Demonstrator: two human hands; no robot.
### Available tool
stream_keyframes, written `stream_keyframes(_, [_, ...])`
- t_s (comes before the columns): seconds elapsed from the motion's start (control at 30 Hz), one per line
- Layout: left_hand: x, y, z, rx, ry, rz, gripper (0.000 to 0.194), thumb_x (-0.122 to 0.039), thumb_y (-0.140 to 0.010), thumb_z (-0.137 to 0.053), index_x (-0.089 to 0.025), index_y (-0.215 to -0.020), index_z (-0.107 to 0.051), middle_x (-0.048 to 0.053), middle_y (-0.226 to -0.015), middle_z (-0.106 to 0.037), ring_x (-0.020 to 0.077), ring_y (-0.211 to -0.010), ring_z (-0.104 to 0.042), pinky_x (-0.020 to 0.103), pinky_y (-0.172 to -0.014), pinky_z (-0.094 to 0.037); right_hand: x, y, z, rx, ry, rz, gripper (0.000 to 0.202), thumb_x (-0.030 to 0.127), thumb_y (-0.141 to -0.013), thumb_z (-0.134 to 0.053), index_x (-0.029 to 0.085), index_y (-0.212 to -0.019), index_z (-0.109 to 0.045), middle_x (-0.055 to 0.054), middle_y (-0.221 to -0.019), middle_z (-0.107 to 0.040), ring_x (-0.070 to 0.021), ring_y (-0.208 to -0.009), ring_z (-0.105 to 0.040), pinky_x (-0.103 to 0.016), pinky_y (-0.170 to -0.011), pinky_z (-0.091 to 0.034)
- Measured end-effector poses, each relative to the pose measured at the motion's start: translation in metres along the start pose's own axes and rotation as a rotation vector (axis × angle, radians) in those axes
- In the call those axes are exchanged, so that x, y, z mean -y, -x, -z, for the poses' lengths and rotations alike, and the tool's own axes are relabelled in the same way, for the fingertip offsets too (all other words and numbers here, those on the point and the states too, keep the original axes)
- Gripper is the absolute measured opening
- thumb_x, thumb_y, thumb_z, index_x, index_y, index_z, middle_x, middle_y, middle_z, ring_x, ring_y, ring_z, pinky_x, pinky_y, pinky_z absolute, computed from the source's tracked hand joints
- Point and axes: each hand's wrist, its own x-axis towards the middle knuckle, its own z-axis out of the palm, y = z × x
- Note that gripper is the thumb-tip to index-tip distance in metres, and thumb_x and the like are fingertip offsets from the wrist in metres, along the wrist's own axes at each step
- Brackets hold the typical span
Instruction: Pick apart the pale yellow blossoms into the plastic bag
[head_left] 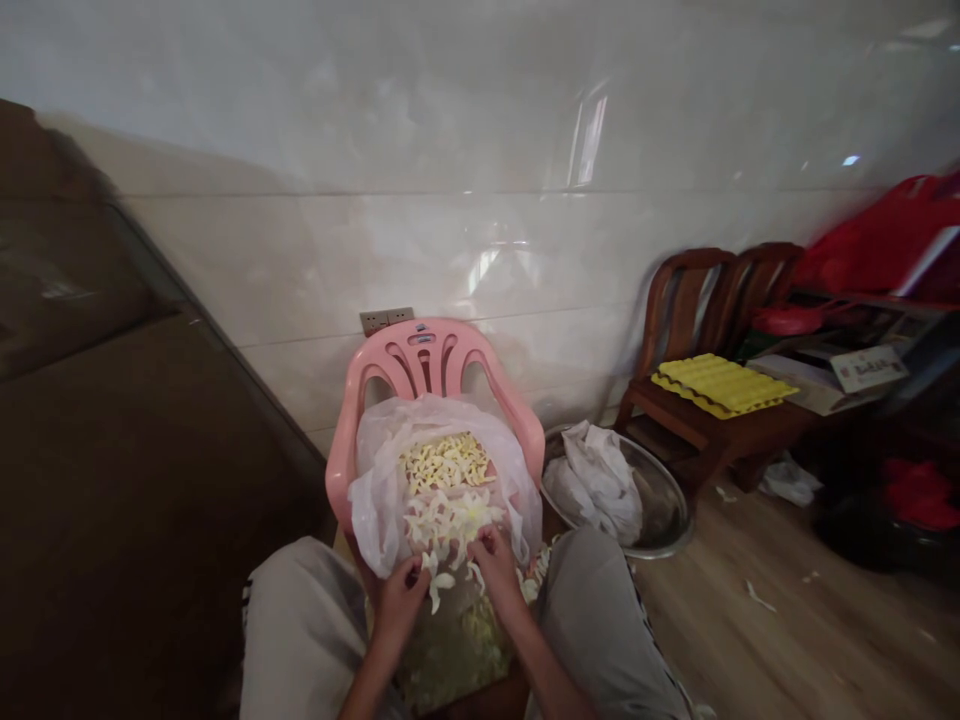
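Note:
Between my knees, my left hand pinches a white flower with long petals. Close by on the right, my right hand has its fingers closed near the loose blossoms; a pale petal shows just below them, and what is in the fingertips is too small to make out. In front of both hands, a clear plastic bag lies spread over the seat of a pink plastic chair. White flowers lie on its near part, and a heap of small yellowish pieces sits behind them.
Right of the chair, a metal basin holds a crumpled white plastic bag. Wooden chairs stand further right, with yellow egg trays on a seat. A brown panel rises at left; a tiled wall is behind.

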Motion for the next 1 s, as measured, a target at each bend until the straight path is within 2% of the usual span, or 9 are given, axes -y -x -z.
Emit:
stream_keyframes(0.1, [0.003,0.000,-0.002,0.017,0.008,0.003,0.043,-0.058,-0.069,-0.062,-0.017,-0.076,-0.072,0.003,-0.067,-0.071,0.0237,-0.067,-0.066,0.031,-0.065,-0.050,-0.005,0.008,-0.008,0.083,0.013,0.016,0.015,0.031,-0.065,-0.061,0.021,-0.067,-0.050,0.006,-0.055,-0.049,-0.0131,-0.053,-0.047,-0.022,-0.051,-0.038])
stream_keyframes(0.23, [0.005,0.000,-0.003,0.037,0.003,0.001,0.044,-0.059,-0.069,-0.064,-0.017,-0.081,-0.073,0.003,-0.071,-0.073,0.0244,-0.071,-0.066,0.032,-0.068,-0.051,-0.005,0.022,-0.017,0.192,0.111,0.056,0.016,0.035,-0.074,-0.059,0.020,-0.071,-0.056,0.002,-0.066,-0.057,-0.0137,-0.060,-0.051,-0.022,-0.056,-0.040])
stream_keyframes(0.4, [0.000,0.003,-0.004,0.101,0.009,-0.017,0.046,-0.061,-0.069,-0.063,-0.018,-0.080,-0.073,0.003,-0.072,-0.072,0.0245,-0.073,-0.065,0.031,-0.067,-0.051,-0.004,0.027,-0.016,0.308,0.178,0.014,0.017,0.037,-0.079,-0.059,0.020,-0.078,-0.058,0.007,-0.056,-0.047,-0.0108,-0.050,-0.043,-0.020,-0.049,-0.031])
stream_keyframes(0.47, [-0.002,0.003,-0.004,0.121,-0.001,-0.011,0.046,-0.061,-0.070,-0.062,-0.017,-0.079,-0.072,0.003,-0.070,-0.071,0.0230,-0.071,-0.064,0.029,-0.065,-0.050,-0.006,0.024,-0.014,0.269,0.159,0.044,0.019,0.038,-0.079,-0.059,0.020,-0.074,-0.055,0.006,-0.059,-0.049,-0.0113,-0.053,-0.046,-0.020,-0.050,-0.033])
stream_keyframes(0.63, [-0.003,0.003,-0.003,0.147,-0.033,-0.044,0.048,-0.062,-0.076,-0.055,-0.017,-0.076,-0.071,0.001,-0.066,-0.068,0.0201,-0.067,-0.062,0.026,-0.063,-0.047,-0.005,0.011,-0.004,0.069,0.147,0.047,0.030,0.050,-0.079,-0.056,0.020,-0.077,-0.055,0.006,-0.054,-0.045,-0.0138,-0.052,-0.046,-0.022,-0.050,-0.035])
stream_keyframes(0.73, [0.001,0.002,-0.004,0.137,-0.095,-0.068,0.048,-0.062,-0.077,-0.054,-0.017,-0.071,-0.070,0.001,-0.060,-0.066,0.0201,-0.062,-0.061,0.027,-0.061,-0.047,0.000,0.006,0.002,-0.063,0.153,0.065,0.035,0.054,-0.078,-0.054,0.019,-0.080,-0.058,0.002,-0.064,-0.055,-0.0169,-0.061,-0.054,-0.025,-0.057,-0.042])
stream_keyframes(0.83, [0.007,0.001,-0.002,0.069,-0.135,-0.096,0.045,-0.059,-0.077,-0.054,-0.018,-0.076,-0.073,0.004,-0.069,-0.073,0.0240,-0.071,-0.066,0.031,-0.070,-0.051,0.004,0.003,0.009,-0.171,0.179,0.092,0.037,0.056,-0.077,-0.054,0.019,-0.079,-0.059,-0.001,-0.072,-0.061,-0.0187,-0.069,-0.057,-0.028,-0.066,-0.045])
stream_keyframes(0.93, [0.013,0.000,0.001,-0.012,-0.155,-0.116,0.043,-0.057,-0.076,-0.055,-0.019,-0.081,-0.075,0.008,-0.082,-0.078,0.0291,-0.083,-0.070,0.038,-0.079,-0.054,0.008,-0.001,0.018,-0.251,0.176,0.100,0.039,0.058,-0.078,-0.052,0.019,-0.079,-0.059,-0.002,-0.071,-0.063,-0.0194,-0.069,-0.057,-0.028,-0.067,-0.045])
stream_keyframes(1.0, [0.015,-0.001,0.003,-0.019,-0.168,-0.117,0.043,-0.056,-0.075,-0.055,-0.019,-0.082,-0.076,0.009,-0.085,-0.079,0.0308,-0.087,-0.071,0.041,-0.083,-0.054,0.011,-0.003,0.022,-0.270,0.173,0.088,0.041,0.058,-0.078,-0.054,0.018,-0.081,-0.061,-0.003,-0.072,-0.065,-0.0206,-0.071,-0.058,-0.029,-0.067,-0.045])
